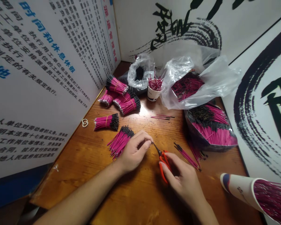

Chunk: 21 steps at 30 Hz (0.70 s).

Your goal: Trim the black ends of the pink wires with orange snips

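Observation:
My right hand (184,178) is closed around the orange-red handles of a small pair of scissors (164,165). Its dark, narrow tip points up and left to the fingertips of my left hand (137,150). Thumb and forefinger of that left hand are pinched together at the tip; whatever they hold is too small to make out. Just left of the left hand lies a loose pile of magenta wires with black ends (120,142), partly covered by the hand. To the right of the scissors are a few loose magenta wires (186,155) with black ends.
Banded wire bundles (106,122) lie at the left, several more stacked behind (126,97). A paper cup of wires (154,94) stands at the back, near clear plastic bags (178,67). An open bag of wires (210,131) sits right. Another cup (241,190) lies tilted front right. Panels border the table.

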Tool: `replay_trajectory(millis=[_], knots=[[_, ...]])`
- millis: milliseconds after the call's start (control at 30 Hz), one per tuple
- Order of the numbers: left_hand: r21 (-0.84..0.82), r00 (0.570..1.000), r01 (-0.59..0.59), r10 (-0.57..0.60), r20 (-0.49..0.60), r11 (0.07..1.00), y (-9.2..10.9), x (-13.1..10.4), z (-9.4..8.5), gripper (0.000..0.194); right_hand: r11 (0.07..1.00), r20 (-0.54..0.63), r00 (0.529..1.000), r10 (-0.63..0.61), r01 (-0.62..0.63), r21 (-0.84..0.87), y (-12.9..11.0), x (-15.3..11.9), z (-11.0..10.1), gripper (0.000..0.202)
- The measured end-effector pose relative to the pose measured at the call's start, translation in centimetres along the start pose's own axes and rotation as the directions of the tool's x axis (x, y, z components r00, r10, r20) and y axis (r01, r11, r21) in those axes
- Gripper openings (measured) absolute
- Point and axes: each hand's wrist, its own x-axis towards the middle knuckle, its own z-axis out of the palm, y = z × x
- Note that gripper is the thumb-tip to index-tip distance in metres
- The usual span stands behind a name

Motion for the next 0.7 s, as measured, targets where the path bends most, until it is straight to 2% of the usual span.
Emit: replay_trajectory(millis=[167, 467, 700], knots=[[0.002, 1.000, -0.019, 0.019, 0.006, 1.000, -0.17, -0.03, -0.01, 0.016, 0.999, -0.015, 0.999, -0.033, 0.032, -0.038, 0.07, -0.11, -0.11, 0.015], [-0.021, 1.000, -0.027, 0.027, -0.002, 0.999, -0.04, 0.08, 0.14, 0.015, 0.997, 0.035, 0.997, 0.074, -0.074, 0.018, -0.43, 0.11, -0.13, 0.016], [-0.027, 0.999, -0.052, 0.052, -0.008, 0.998, -0.18, 0.06, 0.15, 0.016, 0.998, 0.036, 0.998, 0.052, -0.053, 0.031, -0.35, -0.13, -0.21, 0.015]])
